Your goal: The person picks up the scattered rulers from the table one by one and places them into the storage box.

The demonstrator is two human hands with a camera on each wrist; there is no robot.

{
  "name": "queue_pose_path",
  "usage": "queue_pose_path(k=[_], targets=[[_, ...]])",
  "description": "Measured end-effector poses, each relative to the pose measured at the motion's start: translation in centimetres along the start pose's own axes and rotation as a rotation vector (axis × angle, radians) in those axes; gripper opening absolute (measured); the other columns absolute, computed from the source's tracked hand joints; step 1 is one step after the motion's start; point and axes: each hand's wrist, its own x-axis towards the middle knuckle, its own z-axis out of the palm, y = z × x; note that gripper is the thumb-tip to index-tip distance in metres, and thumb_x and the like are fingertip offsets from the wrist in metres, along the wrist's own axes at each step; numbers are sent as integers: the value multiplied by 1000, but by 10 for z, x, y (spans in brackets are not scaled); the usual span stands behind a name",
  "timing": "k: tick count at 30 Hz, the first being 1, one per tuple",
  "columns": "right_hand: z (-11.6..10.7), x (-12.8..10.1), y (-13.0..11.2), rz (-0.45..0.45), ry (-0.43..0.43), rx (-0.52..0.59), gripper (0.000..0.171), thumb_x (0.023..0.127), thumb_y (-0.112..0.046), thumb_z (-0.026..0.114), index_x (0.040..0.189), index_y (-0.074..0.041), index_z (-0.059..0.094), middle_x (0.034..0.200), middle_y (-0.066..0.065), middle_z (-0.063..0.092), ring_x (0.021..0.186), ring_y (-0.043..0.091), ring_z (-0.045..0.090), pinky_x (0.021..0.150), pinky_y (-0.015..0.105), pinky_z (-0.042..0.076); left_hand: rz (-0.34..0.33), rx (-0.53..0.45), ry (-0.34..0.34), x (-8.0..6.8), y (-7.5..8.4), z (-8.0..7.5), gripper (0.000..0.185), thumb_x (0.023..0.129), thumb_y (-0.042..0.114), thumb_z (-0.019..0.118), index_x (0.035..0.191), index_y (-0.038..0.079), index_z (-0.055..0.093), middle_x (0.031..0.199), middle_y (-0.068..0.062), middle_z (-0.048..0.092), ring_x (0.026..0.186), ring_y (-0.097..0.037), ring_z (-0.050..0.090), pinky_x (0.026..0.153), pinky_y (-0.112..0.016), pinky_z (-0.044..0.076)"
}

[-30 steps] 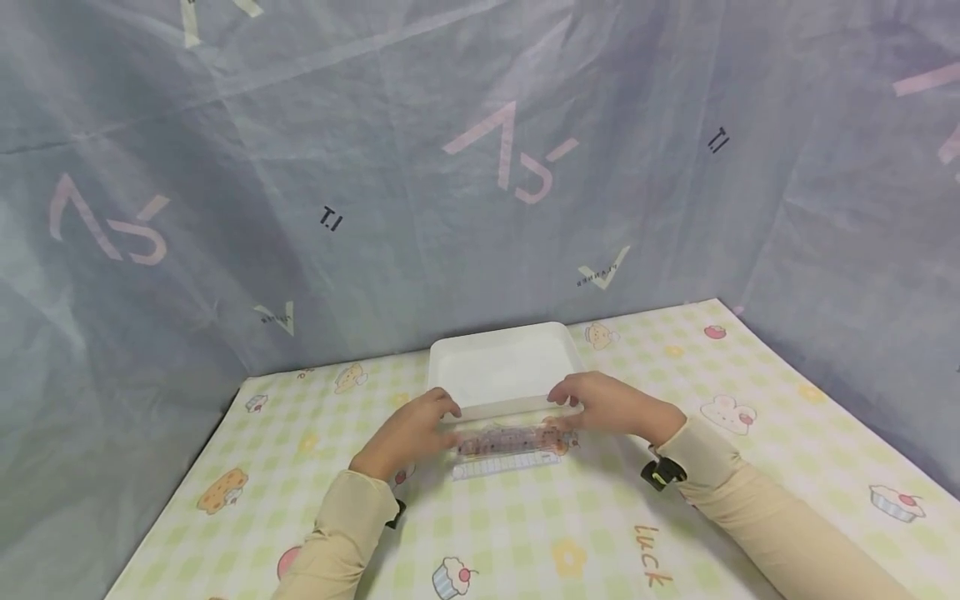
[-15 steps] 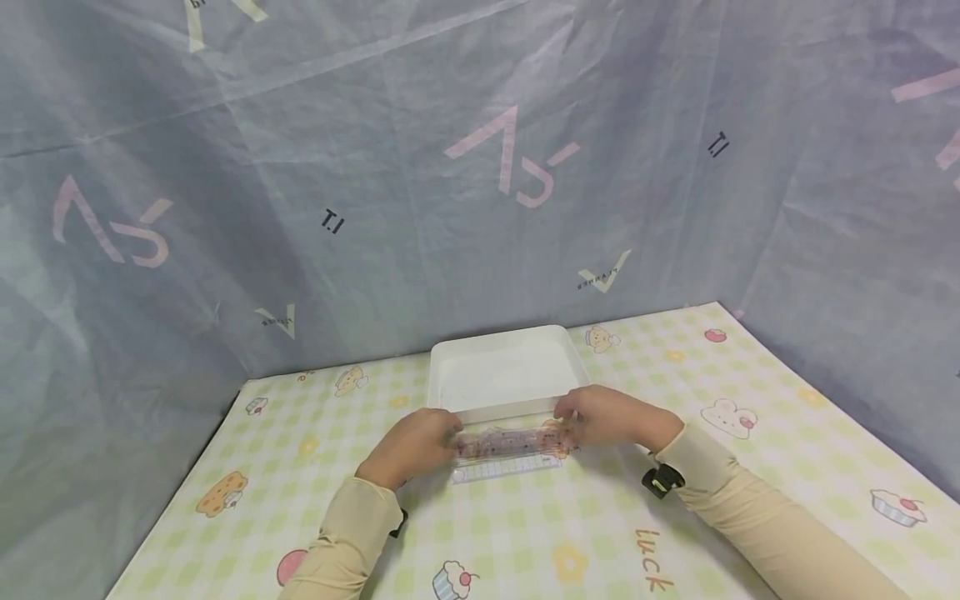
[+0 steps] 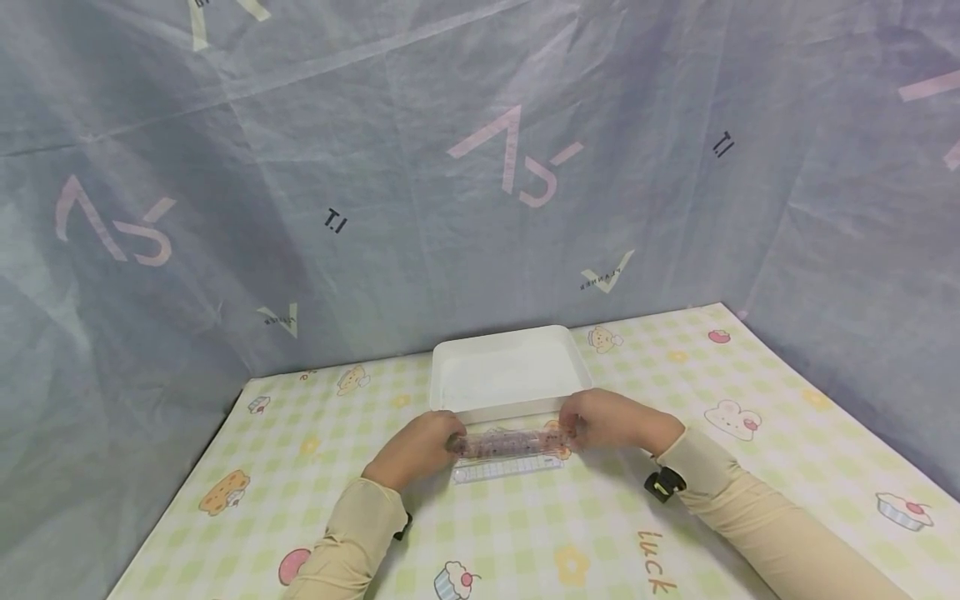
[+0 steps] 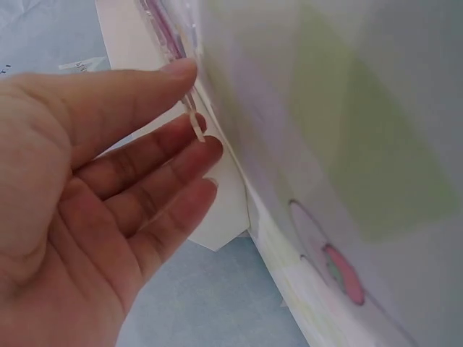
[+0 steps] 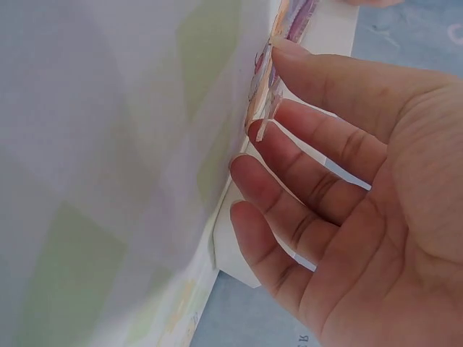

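Both ends of a clear, flat plastic piece with purple-pink print (image 3: pixel 506 444) are held, one by each hand; its exact kind is unclear. My left hand (image 3: pixel 420 450) pinches the left end between thumb and fingertips, and a thin pale edge (image 4: pixel 196 124) of it shows in the left wrist view. At the other end, the thumb and fingers of my right hand (image 3: pixel 611 419) grip it, its purple side (image 5: pixel 298 20) visible in the right wrist view. A clear ruler-like strip with markings (image 3: pixel 507 469) appears just on the near side of the printed piece.
Directly behind the hands sits a white rectangular tray (image 3: pixel 510 371), its near wall close to the fingers. A green-checked tablecloth (image 3: pixel 510 542) with cartoon prints covers the table. Grey-blue fabric (image 3: pixel 420 167) hangs behind it and along the sides.
My hands have come down and closed on the two ends of the printed plastic piece, fingers leaving the tray's near edge. The tray has stayed in place.
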Motion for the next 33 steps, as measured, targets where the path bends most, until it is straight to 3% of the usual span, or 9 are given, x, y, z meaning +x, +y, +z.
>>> queue_pose_path(k=[9,19,33], targets=[[0,-4,-4,19,-27,27,14,79,-9,81,86,-15,71,83,-8,66,75,8,58,70,30,51,-19,-28,-21,-4,-3,6,18,86,5,76,103,9,74,103,-2,68,99,-22,65,85,-36,55],[-2,-5,-2,76,-41,5,17,78,-15,83,87,-18,70,82,-11,62,76,6,56,73,32,50,-40,-52,-23,-3,-1,1,17,87,7,76,104,11,74,102,0,67,98,-20,64,83,-35,54],[-1,-3,1,43,-16,14,17,77,-14,84,85,-16,69,76,-14,58,70,5,52,68,28,47,-33,-64,-16,-4,-4,-1,23,88,7,75,110,8,73,106,-2,67,101,-21,64,86,-35,55]])
